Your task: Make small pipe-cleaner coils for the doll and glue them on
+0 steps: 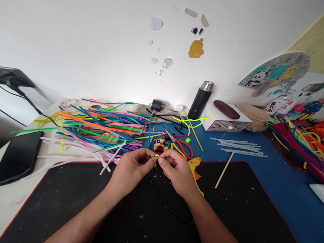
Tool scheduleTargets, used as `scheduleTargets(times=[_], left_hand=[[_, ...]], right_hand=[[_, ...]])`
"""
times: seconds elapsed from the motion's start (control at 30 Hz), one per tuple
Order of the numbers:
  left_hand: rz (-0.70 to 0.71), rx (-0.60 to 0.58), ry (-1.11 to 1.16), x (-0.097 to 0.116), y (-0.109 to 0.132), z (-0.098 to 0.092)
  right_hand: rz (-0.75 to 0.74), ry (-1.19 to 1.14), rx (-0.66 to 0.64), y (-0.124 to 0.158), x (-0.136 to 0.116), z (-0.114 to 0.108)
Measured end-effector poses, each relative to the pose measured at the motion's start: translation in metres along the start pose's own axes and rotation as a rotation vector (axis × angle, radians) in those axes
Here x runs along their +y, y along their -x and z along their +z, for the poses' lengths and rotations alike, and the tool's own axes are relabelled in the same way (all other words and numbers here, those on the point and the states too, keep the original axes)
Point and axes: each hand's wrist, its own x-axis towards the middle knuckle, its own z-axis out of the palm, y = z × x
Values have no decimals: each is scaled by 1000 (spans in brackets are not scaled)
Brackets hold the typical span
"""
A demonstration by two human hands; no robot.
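Note:
My left hand [134, 166] and my right hand [177, 168] meet over the near edge of the colourful pipe cleaners' work area, thumbs and forefingers pinched together. Between the fingertips shows a small yellow-green piece [157, 156], likely pipe cleaner. Directly beyond it is a small colourful doll [160, 144] with a dark-and-pink face; whether the piece joins the doll is hidden by my fingers. Just right of the doll lie red-and-yellow-handled pliers [187, 149], jaws pointing up and left. Beside my right wrist rests a yellow floppy piece [195, 167] with an orange part.
A pile of pipe cleaners [103, 126] spreads at the left, near a phone [17, 157]. Behind stand a black thermos [200, 101] and a white box [228, 120]. Glue sticks [241, 147] and a wooden stick [224, 170] lie right. A black mat [227, 216] covers the front.

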Motion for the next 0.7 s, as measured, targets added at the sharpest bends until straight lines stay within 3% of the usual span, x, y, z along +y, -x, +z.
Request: scheduleTargets(times=[0.7], left_hand=[[-18, -19, 48, 4, -1, -1]], right_hand=[[13, -12, -7, 1, 0, 0]])
